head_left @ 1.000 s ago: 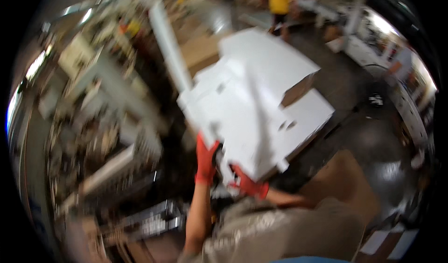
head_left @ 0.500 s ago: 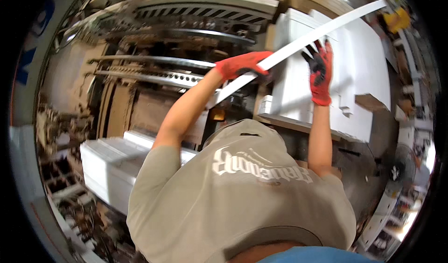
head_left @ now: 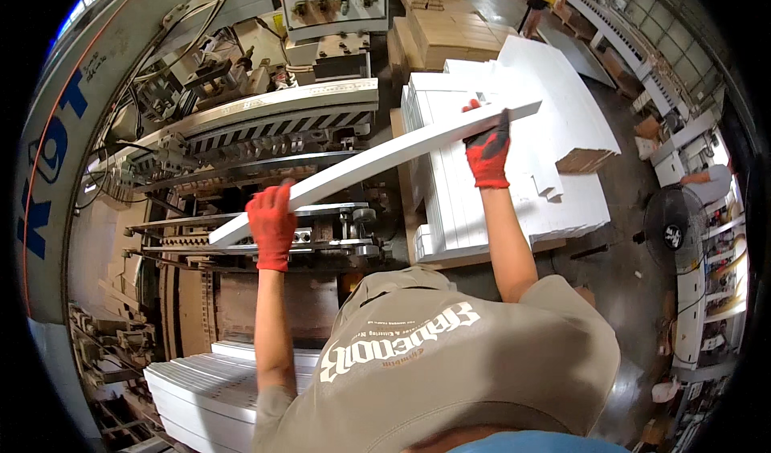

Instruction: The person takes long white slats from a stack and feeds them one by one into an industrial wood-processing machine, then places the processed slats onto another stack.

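Head view: left hand [head_left: 271, 223] and right hand [head_left: 487, 149] outstretched, gripping white sheet bundle [head_left: 377, 162].

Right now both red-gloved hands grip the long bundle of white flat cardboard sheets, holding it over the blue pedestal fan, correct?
Not quite. The head view shows the left hand and right hand holding the long bundle of white flat cardboard sheets over the grey metal feeder machine, not the fan.
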The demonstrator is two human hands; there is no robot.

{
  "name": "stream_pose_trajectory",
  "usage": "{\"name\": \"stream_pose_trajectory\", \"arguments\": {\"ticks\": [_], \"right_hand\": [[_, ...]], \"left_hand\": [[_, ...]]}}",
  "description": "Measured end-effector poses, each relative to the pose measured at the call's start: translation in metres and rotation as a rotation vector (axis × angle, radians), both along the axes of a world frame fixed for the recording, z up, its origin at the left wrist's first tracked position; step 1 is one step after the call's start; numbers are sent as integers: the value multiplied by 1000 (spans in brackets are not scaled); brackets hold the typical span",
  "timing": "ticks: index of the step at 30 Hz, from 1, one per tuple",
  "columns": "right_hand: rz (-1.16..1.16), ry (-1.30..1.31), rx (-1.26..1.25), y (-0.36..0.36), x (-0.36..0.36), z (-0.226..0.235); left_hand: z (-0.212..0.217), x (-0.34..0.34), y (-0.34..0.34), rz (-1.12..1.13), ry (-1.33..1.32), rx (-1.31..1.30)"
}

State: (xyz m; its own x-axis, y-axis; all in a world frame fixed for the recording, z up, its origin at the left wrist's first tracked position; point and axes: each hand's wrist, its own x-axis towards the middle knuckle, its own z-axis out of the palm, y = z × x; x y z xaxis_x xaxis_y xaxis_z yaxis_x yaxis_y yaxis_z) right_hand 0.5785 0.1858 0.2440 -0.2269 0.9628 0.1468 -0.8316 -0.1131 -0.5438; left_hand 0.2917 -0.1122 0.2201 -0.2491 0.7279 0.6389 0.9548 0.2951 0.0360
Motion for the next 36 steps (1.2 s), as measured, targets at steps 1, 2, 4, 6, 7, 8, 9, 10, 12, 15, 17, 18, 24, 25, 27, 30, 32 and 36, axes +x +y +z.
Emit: {"name": "stream_pose_trajectory", "arguments": {"ticks": [1, 2, 4, 6, 7, 8, 9, 10, 12, 15, 17, 18, 24, 25, 27, 30, 32, 36], "right_hand": [[-23, 62, -71, 7, 8, -2], [-48, 122, -146, 9, 13, -4], [-93, 183, -167, 17, 18, -8], [-121, 171, -219, 8, 1, -9], [-131, 5, -106, 15, 0, -35], [-104, -110, -73, 14, -8, -41], [-113, -226, -33, 15, -1, -45], [-135, -337, 4, 16, 13, -48], [65, -181, -91, 22, 39, -64], [-140, -216, -198, -3, 35, -94], [-135, -468, -171, -44, 21, -102], [-114, -596, -163, -65, 17, -106], [150, -813, -218, -65, -6, -142], [184, -793, -233, -70, -23, -140], [269, -735, -225, -66, -53, -145], [355, -679, -135, -55, -102, -157], [341, -668, -198, -60, -130, -145], [220, -775, -117, -64, -196, -167]], "left_hand": [[-4, -5, -8, 82, 101, 136], [-5, -8, -17, 160, 199, 268], [-6, -18, -23, 261, 334, 412], [-8, -27, -46, 395, 354, 399], [-13, -30, -53, 458, 359, 463], [-8, -31, -58, 550, 390, 532], [-9, -27, -49, 715, 208, 529], [-9, -25, -37, 780, 14, 649], [-11, -11, -6, 601, -594, 1178], [-48, 6, 36, -278, -1605, 1643], [-86, -3, 46, -145, -1867, 1989], [-115, -22, 47, 32, -1668, 2153], [-168, -107, 41, 461, -1497, 1593], [-170, -120, 43, 499, -1474, 1596], [-159, -141, 51, 428, -1456, 1542], [-131, -149, 76, 618, -1307, 1335], [-107, -143, 85, 512, -1418, 1231], [-125, -189, 76, 566, -1204, 1126]]}}
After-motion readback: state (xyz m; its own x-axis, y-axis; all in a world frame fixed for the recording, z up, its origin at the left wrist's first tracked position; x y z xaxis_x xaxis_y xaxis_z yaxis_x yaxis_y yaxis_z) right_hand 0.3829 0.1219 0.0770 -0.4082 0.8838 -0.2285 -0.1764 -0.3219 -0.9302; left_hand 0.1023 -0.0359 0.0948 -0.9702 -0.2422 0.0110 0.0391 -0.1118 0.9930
